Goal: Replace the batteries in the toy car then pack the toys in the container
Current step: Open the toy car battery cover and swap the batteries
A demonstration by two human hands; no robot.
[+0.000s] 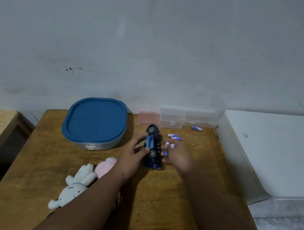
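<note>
A blue and black toy car [152,146] is tipped on its side over the wooden table [185,201], wheels facing me. My left hand [134,157] grips it from the left. My right hand [178,158], blurred, is against the car's right side and pinches a small blue battery [166,152] in its fingertips. Several blue-and-white batteries [174,136] lie loose on the table just beyond that hand, and one more battery [197,128] lies farther right. The container with a blue lid [95,120] stands closed at the back left.
A white plush rabbit [74,187] and a pink plush toy [105,165] lie at the front left, partly under my left forearm. A pink box [148,118] and clear plastic boxes [173,117] line the wall. A white appliance [270,150] borders the table's right.
</note>
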